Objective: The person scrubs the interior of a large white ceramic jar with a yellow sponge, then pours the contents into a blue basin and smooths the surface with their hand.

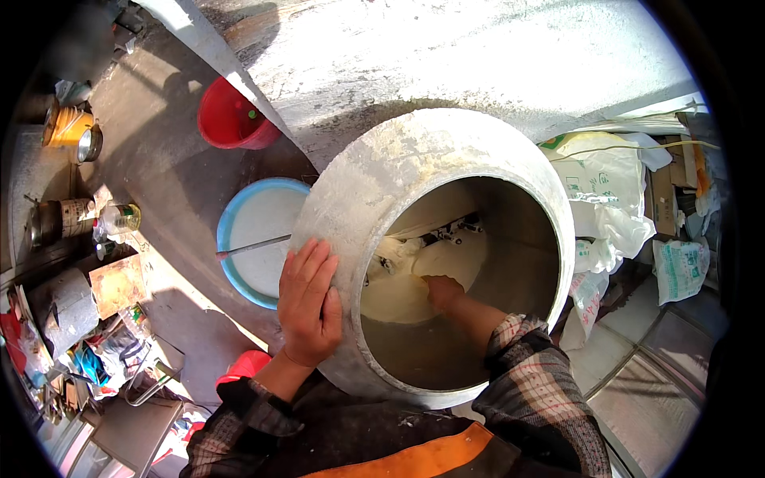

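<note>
A large grey metal mixing drum point(358, 173) stands before me, its round mouth turned up towards me. My left hand point(311, 299) lies flat on the outside of the drum wall, left of the rim, holding nothing. Through the mouth reaches my right hand point(445, 293), its fingers curled at the edge of a pale cream mass point(397, 299). Whether the fingers grip it or press into it cannot be told. Dark, coated mixer paddles point(451, 232) show deeper in, partly covered by the same pale material. Shadow hides the drum's right inner side.
Left of the drum are a blue-rimmed basin point(230, 203) with whitish contents, a metal rod point(254, 246) and a red bucket point(227, 119). White plastic sacks point(609, 179) crowd the right side. A whitewashed ledge point(478, 54) runs behind; clutter point(89, 358) lines the left.
</note>
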The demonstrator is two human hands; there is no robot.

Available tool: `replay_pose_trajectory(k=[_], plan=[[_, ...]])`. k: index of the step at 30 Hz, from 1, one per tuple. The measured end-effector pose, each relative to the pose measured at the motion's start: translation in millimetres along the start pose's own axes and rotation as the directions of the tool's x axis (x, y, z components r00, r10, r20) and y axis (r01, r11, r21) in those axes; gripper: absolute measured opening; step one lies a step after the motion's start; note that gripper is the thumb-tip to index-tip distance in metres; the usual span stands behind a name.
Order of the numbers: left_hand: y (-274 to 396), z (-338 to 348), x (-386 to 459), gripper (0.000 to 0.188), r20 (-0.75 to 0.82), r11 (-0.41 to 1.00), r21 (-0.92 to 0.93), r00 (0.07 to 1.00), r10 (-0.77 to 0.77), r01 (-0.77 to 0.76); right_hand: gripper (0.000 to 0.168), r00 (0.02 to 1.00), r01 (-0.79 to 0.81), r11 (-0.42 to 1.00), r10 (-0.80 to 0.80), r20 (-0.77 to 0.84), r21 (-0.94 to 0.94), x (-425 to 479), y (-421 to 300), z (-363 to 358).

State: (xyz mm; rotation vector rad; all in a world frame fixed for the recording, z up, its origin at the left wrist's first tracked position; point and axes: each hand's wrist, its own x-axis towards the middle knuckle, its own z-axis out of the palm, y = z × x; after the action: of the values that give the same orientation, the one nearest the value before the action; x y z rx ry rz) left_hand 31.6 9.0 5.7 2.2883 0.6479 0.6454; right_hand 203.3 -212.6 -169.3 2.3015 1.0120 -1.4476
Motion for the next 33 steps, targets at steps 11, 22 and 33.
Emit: replay_pose_trajectory(k=[11, 22, 33], plan=[[-1, 0, -2, 0.035, -0.013, 1.0, 0.008, 1.0, 0.028, -0.028, 0.035, 0.801, -0.081, 0.115, 0.599, -0.005, 0.99, 44, 115, -31], [4, 5, 1, 0.035, 0.01, 0.998, 0.012, 0.998, 0.058, -0.059, 0.034, 0.836, -0.015, -0.241, 0.529, 0.145, 0.97, 53, 100, -17], [5, 3, 0, 0.036, 0.014, 1.0, 0.019, 1.0, 0.007, -0.007, 0.022, 0.977, -0.15, 0.988, 0.145, -0.154, -0.022, 13, -5, -30]])
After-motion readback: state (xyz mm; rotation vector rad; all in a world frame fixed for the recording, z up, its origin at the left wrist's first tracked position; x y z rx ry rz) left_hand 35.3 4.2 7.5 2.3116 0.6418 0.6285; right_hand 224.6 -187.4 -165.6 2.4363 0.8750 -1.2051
